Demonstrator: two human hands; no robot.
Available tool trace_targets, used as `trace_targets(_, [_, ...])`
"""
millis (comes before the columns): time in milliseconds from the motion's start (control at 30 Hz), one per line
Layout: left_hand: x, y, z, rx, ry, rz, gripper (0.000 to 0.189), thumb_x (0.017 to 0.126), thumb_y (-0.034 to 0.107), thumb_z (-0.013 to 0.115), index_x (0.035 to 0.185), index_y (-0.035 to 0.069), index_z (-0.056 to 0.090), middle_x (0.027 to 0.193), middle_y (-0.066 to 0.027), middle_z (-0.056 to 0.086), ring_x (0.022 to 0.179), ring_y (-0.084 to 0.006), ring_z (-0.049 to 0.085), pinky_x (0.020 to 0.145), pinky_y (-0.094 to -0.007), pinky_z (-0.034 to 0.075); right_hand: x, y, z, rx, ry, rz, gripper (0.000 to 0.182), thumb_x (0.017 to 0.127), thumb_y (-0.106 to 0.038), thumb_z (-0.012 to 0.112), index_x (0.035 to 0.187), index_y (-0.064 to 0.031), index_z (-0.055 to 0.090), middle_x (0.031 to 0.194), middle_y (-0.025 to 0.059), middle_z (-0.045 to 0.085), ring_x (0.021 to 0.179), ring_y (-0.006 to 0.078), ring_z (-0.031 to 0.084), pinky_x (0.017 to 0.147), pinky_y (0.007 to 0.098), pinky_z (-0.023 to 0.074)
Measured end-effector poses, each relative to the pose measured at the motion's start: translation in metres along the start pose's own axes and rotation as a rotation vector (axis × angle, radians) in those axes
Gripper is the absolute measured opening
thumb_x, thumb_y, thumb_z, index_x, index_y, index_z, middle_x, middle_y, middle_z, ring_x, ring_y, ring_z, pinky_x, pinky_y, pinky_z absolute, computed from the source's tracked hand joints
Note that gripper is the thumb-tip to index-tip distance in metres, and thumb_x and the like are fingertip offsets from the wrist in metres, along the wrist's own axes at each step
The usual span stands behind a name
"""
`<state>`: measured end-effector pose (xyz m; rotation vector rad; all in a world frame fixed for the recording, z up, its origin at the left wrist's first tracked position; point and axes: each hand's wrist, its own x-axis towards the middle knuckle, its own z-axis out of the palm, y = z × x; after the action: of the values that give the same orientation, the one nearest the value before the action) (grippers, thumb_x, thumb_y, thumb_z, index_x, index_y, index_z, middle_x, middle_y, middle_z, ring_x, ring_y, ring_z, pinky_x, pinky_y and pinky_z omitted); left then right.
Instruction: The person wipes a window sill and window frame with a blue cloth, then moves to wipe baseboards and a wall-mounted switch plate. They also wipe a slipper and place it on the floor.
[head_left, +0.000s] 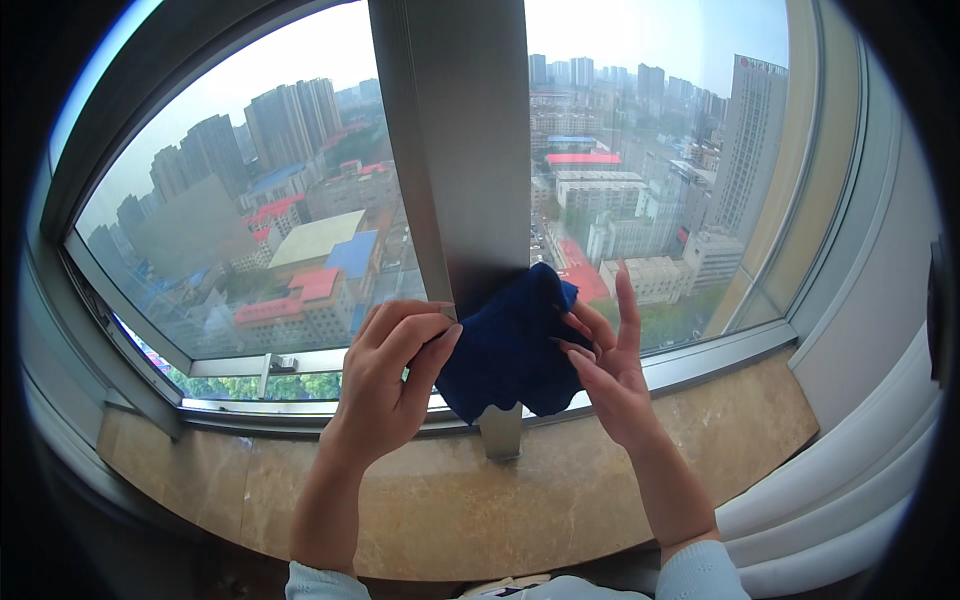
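A dark blue cloth hangs between my two hands, above the window sill and in front of the metal mullion. My left hand pinches its left edge between thumb and fingers. At the cloth's right side, my right hand has thumb and fingers on its edge, with one finger pointing up and away. The cloth is partly folded over at the top, and its lower edge dangles unevenly.
A brown stone window sill runs below my hands. The wide metal mullion parts two panes. The left sash is tilted outward, with a gap at its bottom by the latch. A white curtain hangs at right. City buildings lie outside.
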<state>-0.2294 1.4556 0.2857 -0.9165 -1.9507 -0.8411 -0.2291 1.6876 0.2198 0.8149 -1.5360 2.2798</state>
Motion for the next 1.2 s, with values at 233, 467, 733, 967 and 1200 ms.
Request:
trace_targets(233, [0.016, -0.024, 0.004, 0.032, 0.005, -0.150, 0.011, 0.092, 0.008, 0.058, 0.087, 0.001, 0.052, 0.077, -0.0100, 0.055, 0.065, -0.0240, 0.053, 0.059, -0.0346, 0.042, 0.013, 0.077, 0.053, -0.325, 0.242, -0.060, 0.074, 0.092, -0.016, 0.060, 0.145, 0.0036, 0.013, 0.136, 0.0314, 0.040, 0.119, 0.0362, 0.048, 0.101, 0.0464, 0.0351])
trace_targets(467, [-0.009, -0.039, 0.037, 0.474, 0.439, -0.047, 0.036, 0.081, 0.018, 0.076, 0.095, 0.006, 0.045, 0.080, -0.0075, 0.051, 0.071, -0.0201, 0.050, 0.061, -0.0315, 0.039, 0.020, 0.067, 0.055, -0.817, 0.212, -0.282, 0.052, 0.097, -0.020, 0.047, 0.139, 0.0065, 0.031, 0.148, 0.0309, 0.026, 0.139, 0.0449, 0.020, 0.112, 0.0519, 0.0149])
trace_targets(733, [-0.043, -0.001, 0.100, -0.137, 0.706, -0.354, 0.026, 0.086, 0.004, 0.068, 0.092, 0.003, 0.042, 0.078, -0.0070, 0.052, 0.061, -0.0099, 0.053, 0.055, -0.0216, 0.042, 0.020, 0.031, 0.032, -0.837, 0.015, -0.173, 0.048, 0.092, -0.020, 0.042, 0.134, 0.0026, 0.046, 0.150, 0.0203, 0.031, 0.139, 0.0442, 0.019, 0.112, 0.0513, 0.0146])
trace_targets(967, [-0.050, 0.009, 0.099, 0.020, 0.646, -0.302, 0.028, 0.080, 0.002, 0.074, 0.094, 0.001, 0.050, 0.083, -0.0100, 0.061, 0.067, -0.0155, 0.058, 0.061, -0.0250, 0.046, 0.032, 0.033, 0.036, -0.840, 0.218, -0.226, 0.033, 0.094, -0.017, 0.048, 0.121, 0.0002, 0.057, 0.134, 0.0168, 0.051, 0.126, 0.0366, 0.039, 0.106, 0.0445, 0.0270])
trace_targets(1200, [-0.061, 0.030, 0.112, 0.196, 0.512, -0.352, 0.031, 0.084, 0.006, 0.069, 0.110, -0.002, 0.055, 0.110, -0.0165, 0.056, 0.100, -0.0253, 0.053, 0.085, -0.0347, 0.042, 0.030, 0.049, 0.047, -0.746, 0.503, -0.284, 0.009, 0.090, -0.007, 0.061, 0.091, -0.0010, 0.055, 0.095, 0.0124, 0.055, 0.084, 0.0232, 0.052, 0.073, 0.0336, 0.0424])
